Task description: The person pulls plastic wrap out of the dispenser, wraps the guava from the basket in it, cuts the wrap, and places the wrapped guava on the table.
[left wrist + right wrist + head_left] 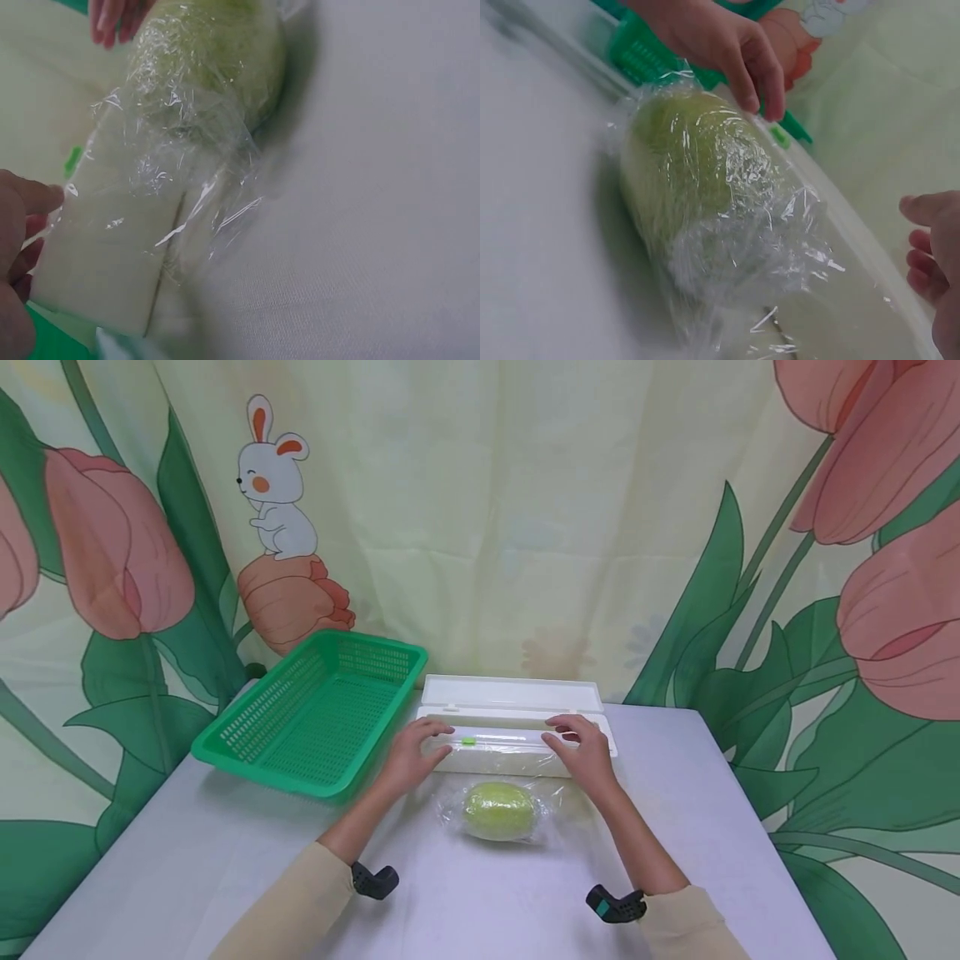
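Note:
A pale green, rounded melon-like fruit [498, 811] sits on the table, wrapped in clear cling film [180, 150]. Behind it stands a white cling film dispenser box [502, 763] with its lid [510, 694] raised. Along its front rail is a small green slider [468, 741]. My left hand [412, 755] is at the box's left end, thumb and fingers apart, fingertips right by the rail near the slider. My right hand [587, 755] hovers at the right end, its fingers loosely bent with a gap to the thumb. Loose film stretches between fruit and box.
A green plastic basket [360, 647] stands at the left, its right side close to my left forearm. White cloth covers the table [480, 910]. A curtain [480, 527] printed with tulips and a rabbit hangs behind the table.

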`<state>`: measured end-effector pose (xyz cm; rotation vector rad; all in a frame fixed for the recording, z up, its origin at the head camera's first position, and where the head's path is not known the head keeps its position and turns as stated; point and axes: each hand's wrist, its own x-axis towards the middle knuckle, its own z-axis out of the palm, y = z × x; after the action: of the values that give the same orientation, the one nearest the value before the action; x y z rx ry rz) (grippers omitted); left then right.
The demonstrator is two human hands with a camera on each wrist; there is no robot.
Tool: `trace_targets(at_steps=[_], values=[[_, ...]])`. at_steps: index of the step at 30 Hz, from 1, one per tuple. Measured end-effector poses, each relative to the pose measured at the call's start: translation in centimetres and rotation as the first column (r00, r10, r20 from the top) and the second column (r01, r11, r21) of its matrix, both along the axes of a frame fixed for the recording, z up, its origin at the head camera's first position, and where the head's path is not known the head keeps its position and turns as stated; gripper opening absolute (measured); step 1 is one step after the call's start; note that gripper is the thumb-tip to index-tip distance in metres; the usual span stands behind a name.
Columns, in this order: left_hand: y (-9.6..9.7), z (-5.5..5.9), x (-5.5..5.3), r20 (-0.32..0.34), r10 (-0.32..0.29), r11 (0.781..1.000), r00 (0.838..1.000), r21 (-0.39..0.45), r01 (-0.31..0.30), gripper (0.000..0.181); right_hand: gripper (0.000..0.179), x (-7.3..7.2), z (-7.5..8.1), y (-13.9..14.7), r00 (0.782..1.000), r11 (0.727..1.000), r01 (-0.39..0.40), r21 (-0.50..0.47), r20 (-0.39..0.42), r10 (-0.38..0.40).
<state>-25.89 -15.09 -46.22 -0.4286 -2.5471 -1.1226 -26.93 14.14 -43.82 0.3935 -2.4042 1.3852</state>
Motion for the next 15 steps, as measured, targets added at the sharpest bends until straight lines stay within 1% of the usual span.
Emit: trace_targets(at_steps=[3,5,9,15], values=[[0.0,0.0,-0.2,-0.018,-0.022,1.0,1.0,-0.013,0.021,0.028,0.026,-0.3,0.0,-0.8,0.998,0.999,-0.038,0.0,0.052,0.038],[0.0,0.0,-0.3,-0.028,-0.033,0.999,0.999,-0.023,0.033,0.025,0.026,-0.4,-0.1,-1.2,0.995,0.998,-0.062,0.004,0.073,0.061],[0.0,-0.1,-0.4,-0.034,-0.039,0.999,0.999,-0.025,0.038,0.018,0.025,-0.6,-0.1,-2.1,0.991,0.994,-0.104,0.024,0.087,0.102],[0.0,0.1,-0.1,-0.007,-0.02,1.0,1.0,-0.011,0.02,0.016,0.023,-1.1,-0.2,-3.2,0.982,0.985,-0.167,0.039,0.091,0.163]])
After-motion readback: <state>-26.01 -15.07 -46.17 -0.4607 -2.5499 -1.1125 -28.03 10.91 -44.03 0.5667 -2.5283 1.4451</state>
